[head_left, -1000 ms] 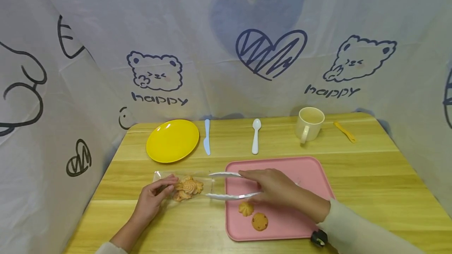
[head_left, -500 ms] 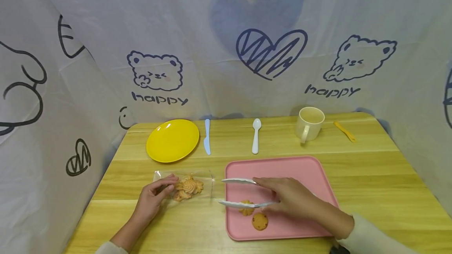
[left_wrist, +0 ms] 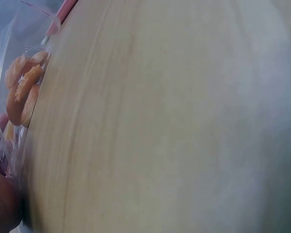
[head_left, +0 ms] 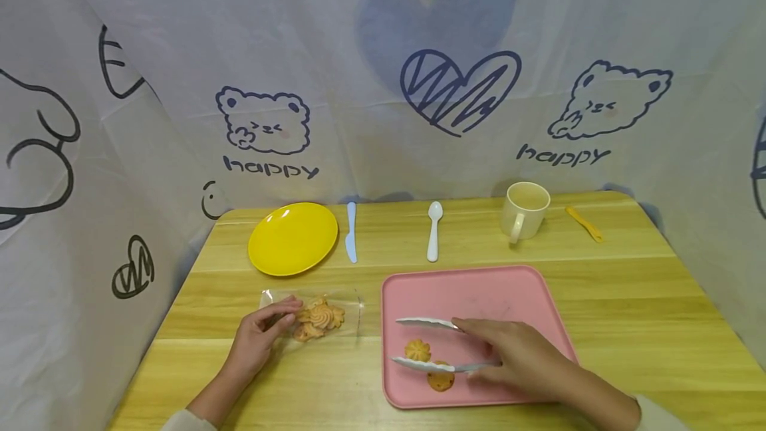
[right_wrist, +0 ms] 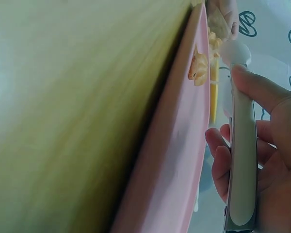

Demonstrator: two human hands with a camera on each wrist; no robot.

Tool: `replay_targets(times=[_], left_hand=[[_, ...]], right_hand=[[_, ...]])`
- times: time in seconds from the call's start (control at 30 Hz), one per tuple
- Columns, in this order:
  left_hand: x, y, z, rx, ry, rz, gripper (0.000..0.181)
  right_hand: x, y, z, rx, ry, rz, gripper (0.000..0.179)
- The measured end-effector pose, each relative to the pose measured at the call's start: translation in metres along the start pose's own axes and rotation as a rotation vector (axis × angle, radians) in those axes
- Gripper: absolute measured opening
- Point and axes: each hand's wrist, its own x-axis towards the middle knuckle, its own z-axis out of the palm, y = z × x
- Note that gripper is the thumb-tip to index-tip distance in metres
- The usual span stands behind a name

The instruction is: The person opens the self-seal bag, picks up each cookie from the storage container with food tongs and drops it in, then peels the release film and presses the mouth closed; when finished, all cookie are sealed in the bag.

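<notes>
My left hand (head_left: 260, 338) pinches the left end of a clear plastic bag (head_left: 353, 324) lying on the table, with several cookies (head_left: 320, 316) inside it. My right hand (head_left: 520, 354) grips a pair of white-tipped tongs (head_left: 427, 322) above the pink tray (head_left: 479, 291). The arms of the tongs stand apart with nothing between their tips. Below them on the tray lie a flower-shaped cookie (head_left: 417, 350) and a round cookie (head_left: 441, 381), the round one partly covered by the lower arm. In the right wrist view, thumb and fingers wrap the tongs' handle (right_wrist: 243, 155).
Along the back of the table (head_left: 628, 298) lie a yellow plate (head_left: 293, 239), a light blue knife (head_left: 351, 231), a white spoon (head_left: 433, 231) and a yellow utensil handle (head_left: 584, 223). A cream mug (head_left: 525, 211) stands among them. A printed cloth (head_left: 371, 171) hangs behind.
My right hand has drawn the tongs away from the bag's mouth, to the right and nearer to me, over the tray. The left hand and the bag have stayed put.
</notes>
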Motion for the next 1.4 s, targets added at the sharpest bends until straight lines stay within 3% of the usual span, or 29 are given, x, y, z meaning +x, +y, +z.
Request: replay_targets(times=[0.6, 0.87, 1.2, 1.4], left_hand=[[0.000, -0.001, 0.000, -0.001, 0.004, 0.005, 0.025], [0.000, -0.001, 0.001, 0.002, 0.005, 0.015, 0.024], [0.000, -0.001, 0.001, -0.004, 0.005, -0.002, 0.025], [0.000, 0.000, 0.000, 0.001, 0.007, -0.012, 0.026]], right_hand=[[-0.050, 0.013, -0.007, 0.036, -0.102, 0.079, 0.073], [-0.053, 0.019, -0.013, 0.096, -0.180, 0.126, 0.074], [-0.053, 0.023, -0.015, 0.054, -0.164, 0.046, 0.068], [-0.053, 0.025, -0.017, 0.160, -0.192, 0.059, 0.066]])
